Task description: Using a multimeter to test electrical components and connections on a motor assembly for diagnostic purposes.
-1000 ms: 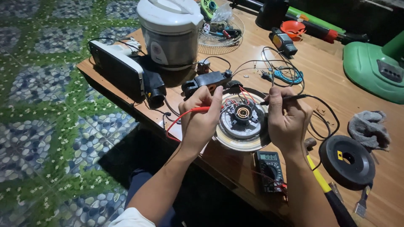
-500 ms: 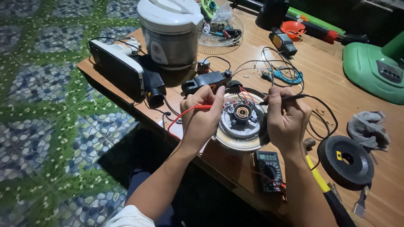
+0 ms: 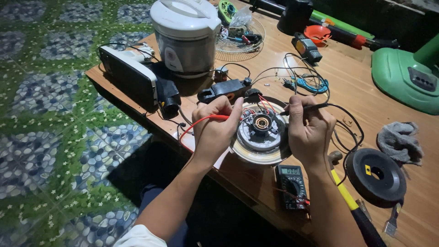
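A round metal heating base (image 3: 261, 137) with coloured wires lies on the wooden table (image 3: 366, 87) in front of me. My left hand (image 3: 216, 126) pinches a red test probe (image 3: 201, 122) whose tip points at the base's left side. My right hand (image 3: 308, 128) grips a black test probe (image 3: 304, 108) above the base's right edge. A small black multimeter (image 3: 291, 185) with a lit display lies just below my right wrist, near the table's front edge.
A white rice cooker (image 3: 185, 34) stands at the back left beside a black-and-white appliance (image 3: 132, 77). A black round disc (image 3: 376, 176), grey rag (image 3: 401, 141), yellow-handled tool (image 3: 350, 201), green fan base (image 3: 407, 77), wire grille (image 3: 240, 34) and loose cables (image 3: 311, 84) crowd the table.
Both hands stay on the probes at the base; the left hand has shifted very slightly. Nothing else has moved.
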